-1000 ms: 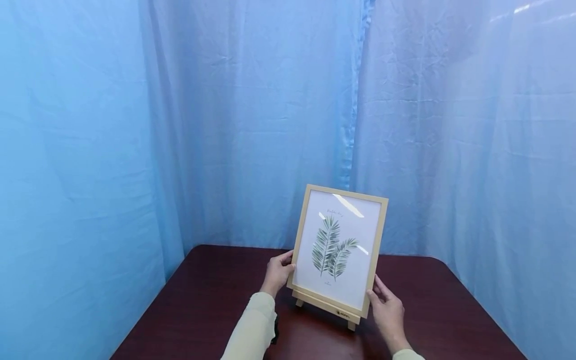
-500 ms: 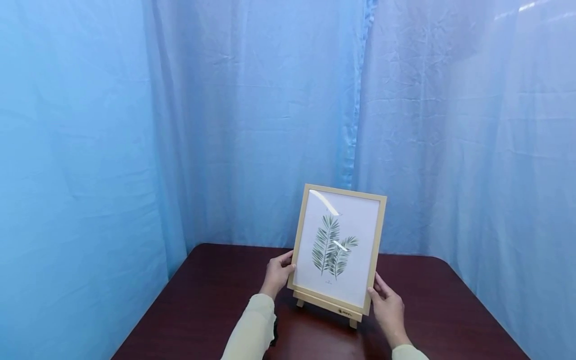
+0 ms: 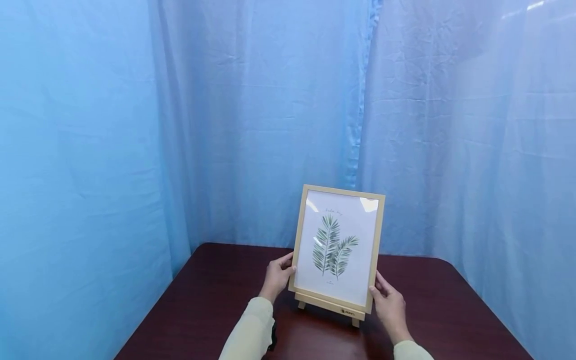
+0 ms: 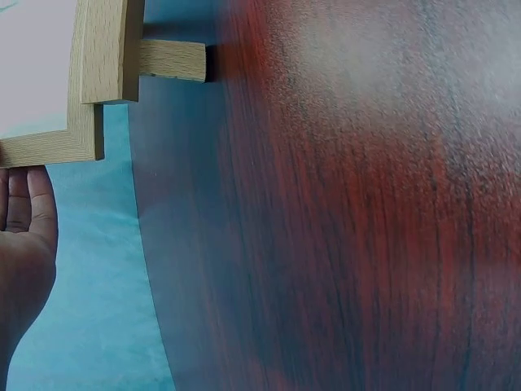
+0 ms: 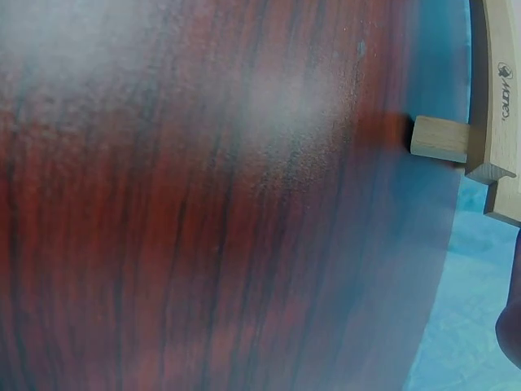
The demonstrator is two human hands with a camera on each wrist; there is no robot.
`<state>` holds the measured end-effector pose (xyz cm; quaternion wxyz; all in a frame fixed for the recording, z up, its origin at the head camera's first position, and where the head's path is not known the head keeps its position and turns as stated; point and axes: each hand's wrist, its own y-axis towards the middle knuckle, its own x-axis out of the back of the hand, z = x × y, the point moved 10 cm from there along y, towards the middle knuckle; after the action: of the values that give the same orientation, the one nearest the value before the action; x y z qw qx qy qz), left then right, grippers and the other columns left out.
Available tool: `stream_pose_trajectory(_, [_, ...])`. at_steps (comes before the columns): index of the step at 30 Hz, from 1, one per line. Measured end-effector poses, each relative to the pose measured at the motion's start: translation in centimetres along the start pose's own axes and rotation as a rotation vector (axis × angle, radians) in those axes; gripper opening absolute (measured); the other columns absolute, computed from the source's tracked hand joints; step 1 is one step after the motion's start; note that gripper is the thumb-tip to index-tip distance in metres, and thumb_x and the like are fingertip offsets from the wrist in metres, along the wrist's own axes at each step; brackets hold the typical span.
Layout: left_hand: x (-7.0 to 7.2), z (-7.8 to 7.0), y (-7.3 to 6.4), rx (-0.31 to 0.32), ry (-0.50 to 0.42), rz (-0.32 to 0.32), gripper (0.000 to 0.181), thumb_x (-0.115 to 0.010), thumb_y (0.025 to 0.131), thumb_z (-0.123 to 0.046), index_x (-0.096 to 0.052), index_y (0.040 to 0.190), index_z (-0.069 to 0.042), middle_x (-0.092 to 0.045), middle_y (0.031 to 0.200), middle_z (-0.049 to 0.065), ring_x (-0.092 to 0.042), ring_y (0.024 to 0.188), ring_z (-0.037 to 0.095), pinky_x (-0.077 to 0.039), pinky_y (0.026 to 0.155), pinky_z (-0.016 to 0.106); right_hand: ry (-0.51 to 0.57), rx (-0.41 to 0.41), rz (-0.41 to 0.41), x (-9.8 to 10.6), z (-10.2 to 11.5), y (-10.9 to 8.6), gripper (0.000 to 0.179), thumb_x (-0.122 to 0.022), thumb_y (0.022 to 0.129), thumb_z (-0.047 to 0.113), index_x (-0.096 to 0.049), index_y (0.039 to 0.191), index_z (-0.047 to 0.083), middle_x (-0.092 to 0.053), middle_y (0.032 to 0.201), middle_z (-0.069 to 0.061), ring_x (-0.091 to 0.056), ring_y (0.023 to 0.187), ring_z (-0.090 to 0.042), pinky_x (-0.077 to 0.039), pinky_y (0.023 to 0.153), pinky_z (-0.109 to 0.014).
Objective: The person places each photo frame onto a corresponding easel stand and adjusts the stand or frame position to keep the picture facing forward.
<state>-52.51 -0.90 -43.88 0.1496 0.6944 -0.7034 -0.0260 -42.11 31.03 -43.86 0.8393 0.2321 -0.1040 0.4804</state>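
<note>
A light wooden picture frame [image 3: 381, 235] with a print of green fern-like leaves stands on a small wooden tabletop easel [image 3: 328, 306], leaning slightly to one side in the head view. My left hand [image 3: 276, 277] grips the frame's left edge low down, thumb in front and fingers behind. On the opposite side, my right hand [image 3: 390, 307] pinches the lower right edge the same way. The left wrist view shows the left hand's fingers [image 4: 41, 199] against the frame's border, near an easel foot [image 4: 172, 60]. Only part of the right hand [image 5: 511, 330] shows in the right wrist view.
The easel's feet rest on a dark red-brown wooden table [image 3: 225, 300] with rounded far corners. Blue curtains [image 3: 270, 125] hang behind it and along both sides. A dark band [image 3: 272, 336] shows at the left sleeve [image 3: 249, 327].
The frame and easel have turned slightly more upright, their top shifting left and lower right corner shifting right. Reflections have moved across the glass. Both hands have kept their hold.
</note>
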Motion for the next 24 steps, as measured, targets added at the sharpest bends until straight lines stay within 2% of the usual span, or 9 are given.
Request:
stream_pose_trajectory(9, [0.5,0.2,-0.4,0.01,-0.005,-0.004,0.044,-0.065,0.092,0.004,-0.064,0.134,-0.008,-0.07,0.104,0.009,-0.064,0.096,0.022,-0.056,0.082,0.039,0.001,0.017,0.035,-0.7,0.2,0.5,0.049,-0.06,0.099,0.008,-0.048,0.147,0.007,-0.063,0.123,-0.027,-0.062,0.111,-0.04,-0.056,0.083,-0.041])
stream_pose_trajectory(18, [0.9,-0.3,-1.6,0.03,0.01,-0.031,0.044,-0.065,0.092,0.003,-0.063,0.135,-0.01,-0.07,0.103,0.007,-0.063,0.093,0.02,-0.055,0.08,0.037,-0.013,0.012,0.063,-0.4,0.4,0.8,0.05,-0.061,0.098,0.009,-0.049,0.147,0.01,-0.065,0.121,-0.025,-0.063,0.11,-0.039,-0.054,0.085,-0.046])
stream_pose_trajectory(24, [1.0,-0.6,-2.2,0.019,0.014,-0.044,0.045,-0.065,0.092,0.002,-0.063,0.135,-0.01,-0.07,0.104,0.008,-0.063,0.094,0.019,-0.056,0.079,0.036,-0.011,0.013,0.097,-0.4,0.4,1.1,0.049,-0.059,0.1,0.011,-0.048,0.147,0.012,-0.065,0.122,-0.024,-0.062,0.111,-0.038,-0.053,0.087,-0.047])
